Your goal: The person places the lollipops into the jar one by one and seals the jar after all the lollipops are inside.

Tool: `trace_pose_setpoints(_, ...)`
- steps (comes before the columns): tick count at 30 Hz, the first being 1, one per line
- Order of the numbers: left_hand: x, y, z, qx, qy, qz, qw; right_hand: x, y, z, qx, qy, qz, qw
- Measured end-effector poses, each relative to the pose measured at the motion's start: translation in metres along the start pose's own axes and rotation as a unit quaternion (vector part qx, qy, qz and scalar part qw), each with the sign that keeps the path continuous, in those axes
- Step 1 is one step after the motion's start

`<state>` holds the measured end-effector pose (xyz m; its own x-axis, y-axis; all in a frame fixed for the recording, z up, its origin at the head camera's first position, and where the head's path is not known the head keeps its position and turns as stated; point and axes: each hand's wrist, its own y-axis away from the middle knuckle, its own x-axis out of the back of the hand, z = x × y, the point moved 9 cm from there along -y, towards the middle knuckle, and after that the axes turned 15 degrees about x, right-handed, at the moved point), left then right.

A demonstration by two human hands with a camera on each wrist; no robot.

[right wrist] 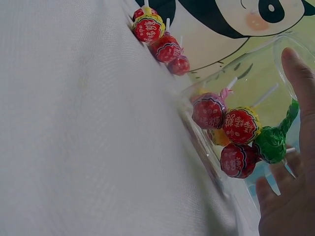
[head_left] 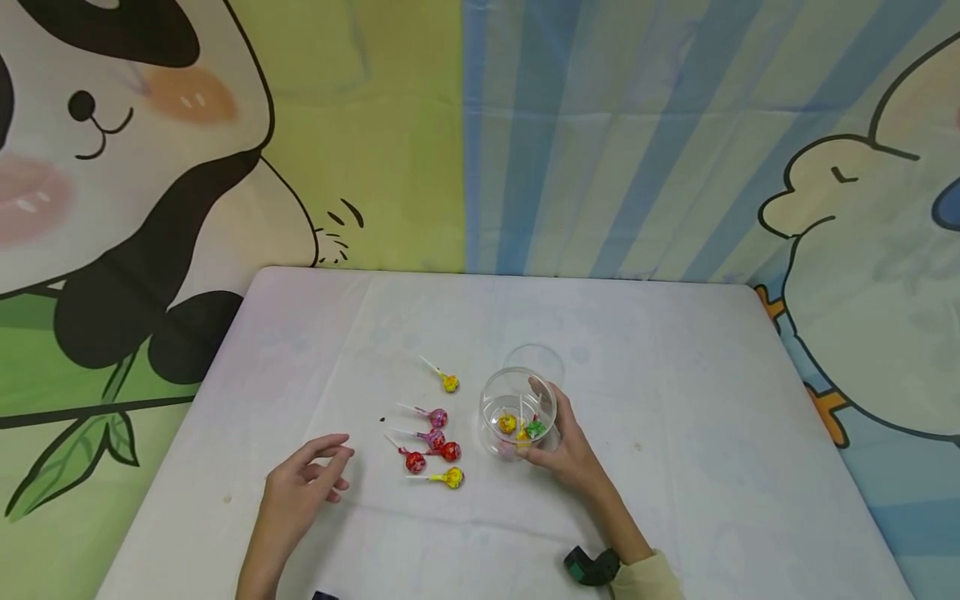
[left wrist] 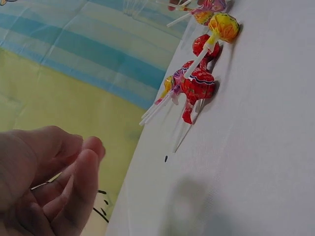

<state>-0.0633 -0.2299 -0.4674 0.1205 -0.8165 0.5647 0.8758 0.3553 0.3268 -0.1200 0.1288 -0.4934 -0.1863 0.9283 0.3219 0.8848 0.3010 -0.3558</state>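
My right hand point(head_left: 564, 450) grips a clear, round plastic jar point(head_left: 489, 410) by its side, thumb and fingers around the wall. Inside lie several wrapped lollipops; in the right wrist view a green lollipop point(right wrist: 270, 145) and a red-and-yellow lollipop point(right wrist: 241, 125) show through the wall. Left of the jar, several lollipops form a loose column: a yellow lollipop point(head_left: 450, 383) at the far end, purple and red ones, and another yellow lollipop point(head_left: 453, 477) nearest me. My left hand point(head_left: 303, 482) hovers left of them, fingers loosely bent, holding nothing.
A clear round lid point(head_left: 551, 357) lies just behind the jar. White cloth covers the table point(head_left: 712, 433), and a cartoon-printed curtain point(head_left: 600, 142) stands along its far edge. A small dark speck point(head_left: 382, 419) is near the lollipop sticks. A black device point(head_left: 592, 567) sits at my right wrist.
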Motion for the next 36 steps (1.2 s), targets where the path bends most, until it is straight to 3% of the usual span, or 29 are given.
trace_pose_setpoints(3, -0.007, -0.001, 0.012, -0.064, -0.069, 0.01, 0.9955, 0.0, -0.002, -0.008, -0.006, 0.004, -0.003, 1.0)
trace_pose_setpoints(7, -0.021, -0.002, 0.03, -0.153, -0.172, 0.039, 0.9723, 0.001, -0.004, -0.018, -0.003, -0.003, -0.008, 1.0)
trace_pose_setpoints(10, -0.033, -0.006, 0.039, -0.184, -0.223, 0.037, 0.9566, 0.0, -0.003, -0.013, 0.0, -0.005, -0.006, 1.0)
trace_pose_setpoints(12, -0.041, -0.01, 0.041, -0.185, -0.24, 0.021, 0.9528, 0.0, 0.0, -0.003, -0.001, -0.004, -0.004, 1.0)
trace_pose_setpoints(19, -0.056, -0.019, 0.041, -0.151, -0.243, -0.035, 0.9575, 0.001, 0.0, 0.004, 0.01, -0.007, -0.003, 1.0)
trace_pose_setpoints(36, -0.059, -0.038, 0.032, -0.164, -0.195, -0.034, 0.9665, 0.002, -0.001, 0.004, 0.016, 0.012, -0.009, 1.0)
